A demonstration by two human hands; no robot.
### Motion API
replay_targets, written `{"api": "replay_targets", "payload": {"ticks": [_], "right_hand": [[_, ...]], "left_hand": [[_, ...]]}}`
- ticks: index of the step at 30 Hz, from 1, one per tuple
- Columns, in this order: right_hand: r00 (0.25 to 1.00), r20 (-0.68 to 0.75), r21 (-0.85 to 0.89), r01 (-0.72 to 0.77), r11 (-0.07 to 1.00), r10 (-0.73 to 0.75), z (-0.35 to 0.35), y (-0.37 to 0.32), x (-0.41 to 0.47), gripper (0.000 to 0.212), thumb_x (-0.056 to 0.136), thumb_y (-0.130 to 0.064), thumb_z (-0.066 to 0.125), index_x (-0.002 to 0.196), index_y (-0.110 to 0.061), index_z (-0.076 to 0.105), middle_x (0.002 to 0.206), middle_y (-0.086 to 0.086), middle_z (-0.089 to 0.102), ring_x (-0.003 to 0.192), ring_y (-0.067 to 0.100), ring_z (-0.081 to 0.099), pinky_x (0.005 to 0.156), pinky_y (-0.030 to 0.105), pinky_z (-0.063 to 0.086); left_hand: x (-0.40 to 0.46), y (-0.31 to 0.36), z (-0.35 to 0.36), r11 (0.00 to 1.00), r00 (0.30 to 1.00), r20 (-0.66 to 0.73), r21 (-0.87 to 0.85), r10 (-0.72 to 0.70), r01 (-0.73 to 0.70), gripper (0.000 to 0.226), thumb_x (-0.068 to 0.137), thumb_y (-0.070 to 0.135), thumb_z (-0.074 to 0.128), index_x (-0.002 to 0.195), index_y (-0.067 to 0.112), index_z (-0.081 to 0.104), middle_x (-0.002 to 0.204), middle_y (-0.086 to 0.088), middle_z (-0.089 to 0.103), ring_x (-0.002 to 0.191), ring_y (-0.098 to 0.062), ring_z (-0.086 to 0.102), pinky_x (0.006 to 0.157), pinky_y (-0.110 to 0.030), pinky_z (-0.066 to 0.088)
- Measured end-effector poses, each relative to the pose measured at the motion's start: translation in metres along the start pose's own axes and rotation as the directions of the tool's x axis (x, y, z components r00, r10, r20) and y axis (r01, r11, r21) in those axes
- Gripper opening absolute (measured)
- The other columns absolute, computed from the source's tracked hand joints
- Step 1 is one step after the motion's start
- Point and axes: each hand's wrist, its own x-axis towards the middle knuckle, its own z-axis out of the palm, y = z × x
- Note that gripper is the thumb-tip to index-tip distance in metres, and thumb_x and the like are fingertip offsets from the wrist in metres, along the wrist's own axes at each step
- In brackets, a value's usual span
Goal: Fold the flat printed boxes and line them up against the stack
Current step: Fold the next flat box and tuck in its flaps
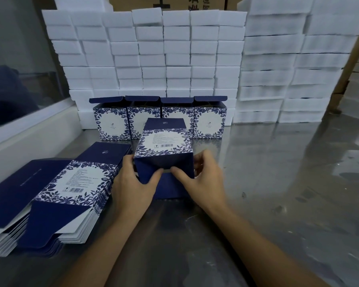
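From the head camera, looking down at the steel table, the person has a half-made printed box tipped on its side with its end facing them, likely so the end flaps can be tucked in. The left hand is curled around the box's left edge, thumb pressing a dark blue flap inward; the right hand is closed on the right edge, fingers pushing the opposite flap. Behind it, four finished boxes stand upright in a row, lids open, backed against the white foam stack. The flat boxes wait in piles just left of the hands, within easy reach.
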Motion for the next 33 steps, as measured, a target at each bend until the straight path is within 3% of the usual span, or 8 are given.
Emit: {"api": "replay_targets", "payload": {"ticks": [4,9,12,15,21,26,28,33], "right_hand": [[0.993,0.08,0.2,-0.1,0.975,0.085,-0.001,-0.006,-0.004,0.058,0.074,-0.075,0.06,0.101,-0.024,0.056,0.103,-0.003,0.064,0.092,0.012,0.064,0.077,0.041,0.057],[0.98,-0.013,0.343,-0.181,0.922,0.197,-0.006,-0.004,0.003,0.034,0.098,-0.053,0.053,0.082,-0.022,0.052,0.071,-0.022,0.057,0.067,-0.004,0.053,0.066,0.015,0.042],[0.98,-0.028,0.344,-0.174,0.923,0.195,-0.005,0.0,0.005,0.023,0.098,-0.037,0.052,0.087,-0.017,0.054,0.072,-0.019,0.059,0.067,-0.004,0.052,0.069,0.022,0.043],[0.986,0.005,0.302,-0.158,0.94,0.164,-0.002,0.002,0.003,0.016,0.091,-0.031,0.045,0.101,-0.023,0.055,0.088,-0.024,0.066,0.08,-0.005,0.059,0.071,0.017,0.047],[0.965,0.084,0.221,-0.26,0.94,0.247,-0.002,0.009,0.003,0.033,0.084,-0.028,0.044,0.116,-0.029,0.051,0.104,-0.012,0.067,0.089,0.002,0.064,0.083,0.04,0.057],[0.946,0.117,0.068,-0.312,0.948,0.303,-0.004,0.012,0.01,0.019,0.087,-0.016,0.052,0.1,-0.017,0.066,0.093,-0.001,0.072,0.09,0.021,0.067,0.084,0.043,0.055],[0.952,0.113,0.064,-0.292,0.954,0.284,-0.005,0.009,0.01,0.018,0.087,-0.017,0.05,0.096,-0.016,0.065,0.088,0.001,0.071,0.087,0.023,0.067,0.082,0.044,0.055],[0.96,0.115,0.087,-0.264,0.961,0.253,-0.004,0.005,0.007,0.036,0.098,-0.017,0.046,0.131,-0.02,0.059,0.126,0.0,0.064,0.114,0.016,0.059,0.1,0.043,0.051]], "left_hand": [[-0.002,0.0,-0.002,0.997,0.996,0.092,-0.071,-0.011,0.018,0.06,0.067,0.058,0.079,0.11,0.028,0.052,0.102,0.008,0.069,0.095,-0.017,0.065,0.078,-0.038,0.053],[-0.004,0.008,-0.007,0.914,0.979,0.198,-0.404,0.052,0.033,0.031,0.082,0.062,0.056,0.104,0.04,0.06,0.096,0.02,0.069,0.089,0.003,0.065,0.073,-0.012,0.049],[-0.004,0.007,-0.006,0.889,0.981,0.196,-0.447,-0.008,0.097,0.042,0.092,0.057,0.042,0.092,0.019,0.06,0.085,-0.01,0.063,0.079,-0.023,0.061,0.073,-0.041,0.049],[-0.002,0.006,-0.005,0.919,0.979,0.18,-0.361,-0.096,0.157,0.009,0.098,0.022,0.053,0.09,0.022,0.057,0.083,0.0,0.064,0.073,-0.003,0.061,0.075,-0.047,0.053],[0.001,-0.003,0.0,0.945,0.973,0.174,-0.262,-0.152,0.194,0.045,0.085,0.003,0.066,0.123,0.024,0.051,0.124,0.005,0.059,0.117,-0.014,0.053,0.086,-0.017,0.042],[0.004,-0.009,0.001,0.896,0.93,0.312,-0.33,-0.194,0.298,0.082,0.075,0.027,0.082,0.141,0.038,0.034,0.125,0.019,0.054,0.109,0.015,0.05,0.099,-0.03,0.041],[0.003,-0.009,0.001,0.905,0.925,0.328,-0.304,-0.193,0.297,0.091,0.068,0.039,0.084,0.142,0.037,0.031,0.125,0.016,0.054,0.114,0.006,0.052,0.099,-0.033,0.043],[0.002,-0.004,0.002,0.924,0.965,0.218,-0.321,-0.142,0.209,0.071,0.071,0.028,0.085,0.128,0.032,0.042,0.103,0.014,0.059,0.09,0.006,0.062,0.084,-0.031,0.055]]}}
